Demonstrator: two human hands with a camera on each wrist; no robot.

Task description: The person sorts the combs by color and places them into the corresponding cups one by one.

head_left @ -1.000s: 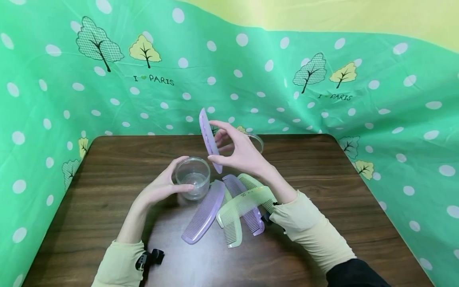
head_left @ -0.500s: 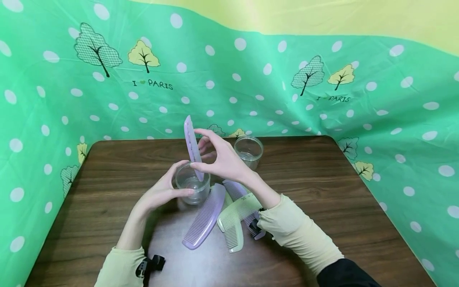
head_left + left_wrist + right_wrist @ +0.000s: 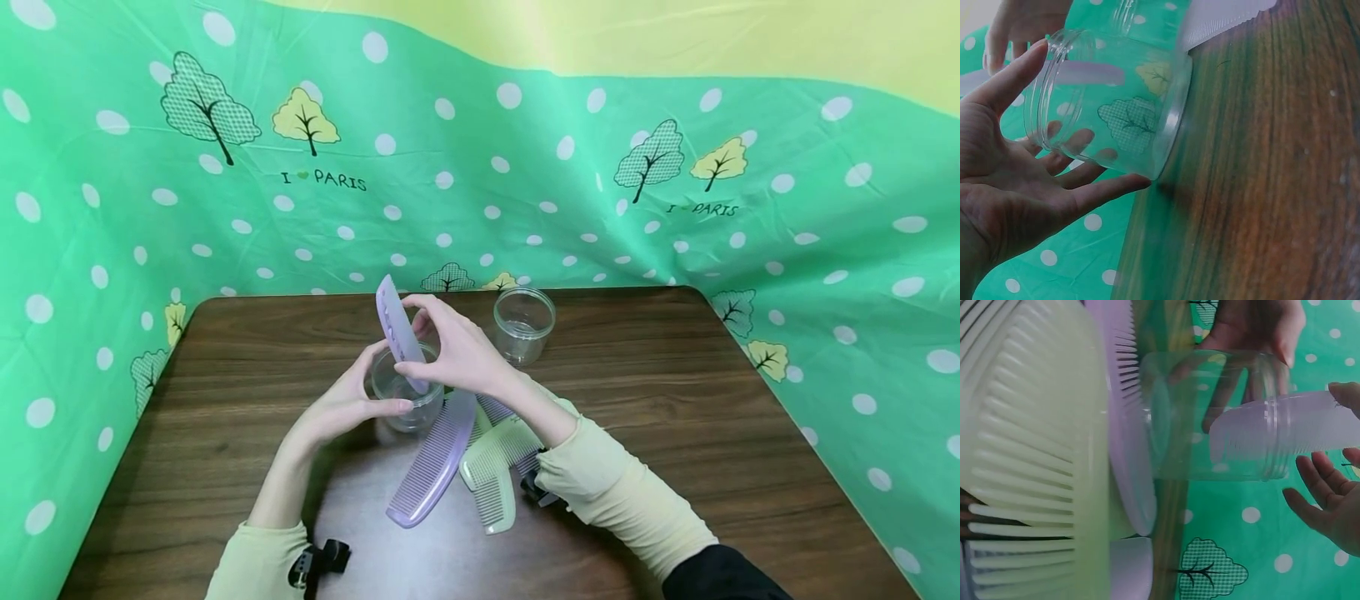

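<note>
My right hand (image 3: pixel 461 350) pinches a purple comb (image 3: pixel 397 321) between thumb and fingers, tilted, its lower end inside a clear jar (image 3: pixel 405 412). Through the jar wall in the right wrist view, that comb end (image 3: pixel 1241 428) reaches past the middle of the jar, above its bottom. My left hand (image 3: pixel 348 400) curls round the jar's side, thumb at the front near the rim, and the jar stands on the table. In the left wrist view my left hand's fingers (image 3: pixel 1110 187) wrap beneath the jar (image 3: pixel 1129 106). Right of the jar lies another purple comb (image 3: pixel 435 467).
A second clear jar (image 3: pixel 523 329) stands at the back of the wooden table (image 3: pixel 675 400). Overlapping green combs (image 3: pixel 491 492) and a further purple one lie under my right forearm. A green dotted cloth (image 3: pixel 450 133) hangs behind the table.
My right hand has moved left and down with the purple comb, from above the table to inside the jar's mouth. My left hand keeps its hold on the jar.
</note>
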